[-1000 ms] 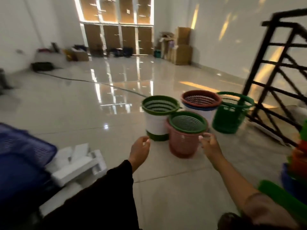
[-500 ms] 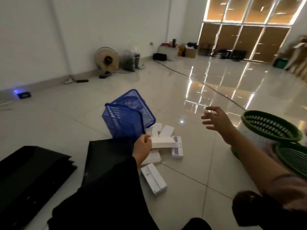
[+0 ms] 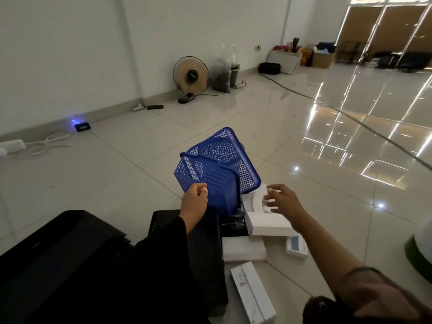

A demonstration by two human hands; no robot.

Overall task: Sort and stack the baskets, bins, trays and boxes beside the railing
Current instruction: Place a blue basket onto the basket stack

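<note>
A blue mesh basket lies tipped on its side on the tiled floor, its open mouth turned toward the upper right. My left hand hovers at its near lower corner with fingers loosely curled, gripping nothing that I can see. My right hand reaches with spread fingers over a white box just right of the basket. More white boxes lie scattered below it, one long and narrow. Part of a green and white bin shows at the right edge.
Flat black panels or cases lie on the floor at lower left. A floor fan stands by the wall, with a power strip to its left. A cable crosses the floor.
The view has swung left, away from the round baskets to the blue basket. My right hand has come down over the white boxes. My left hand stays by the basket's corner.
</note>
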